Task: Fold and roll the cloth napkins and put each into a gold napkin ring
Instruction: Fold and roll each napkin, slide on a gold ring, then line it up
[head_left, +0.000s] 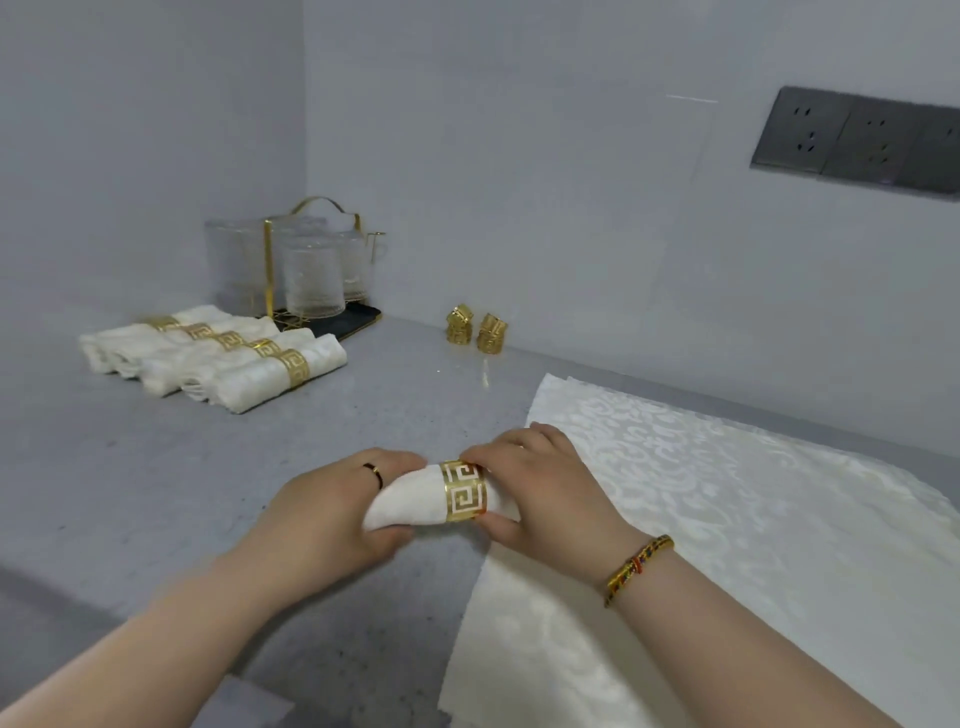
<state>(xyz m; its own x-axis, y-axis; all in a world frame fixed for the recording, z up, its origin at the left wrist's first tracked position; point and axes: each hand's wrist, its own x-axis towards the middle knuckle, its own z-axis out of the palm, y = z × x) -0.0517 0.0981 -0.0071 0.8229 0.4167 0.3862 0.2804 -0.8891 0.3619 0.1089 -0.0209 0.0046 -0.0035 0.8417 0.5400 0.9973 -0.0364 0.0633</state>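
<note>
Grey table (156, 493), with flat napkins (727, 493) spread at right and a row of finished napkins (218, 358) at far left. At centre, the left hand (322, 514) grips the left end of the rolled napkin (405, 499). The right hand (545, 488) pinches the gold ring (464, 491), seated near mid-roll. Spare rings (475, 332) stand by the wall. Step: ringing, nearly done. The next move likely calls for centring the ring, then adding the roll to the row.

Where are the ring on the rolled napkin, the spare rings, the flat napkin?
ring (464, 491): head view, patterned front.
spare rings (491, 338): head view, right stack.
flat napkin (727, 493): head view, bare middle.
</note>
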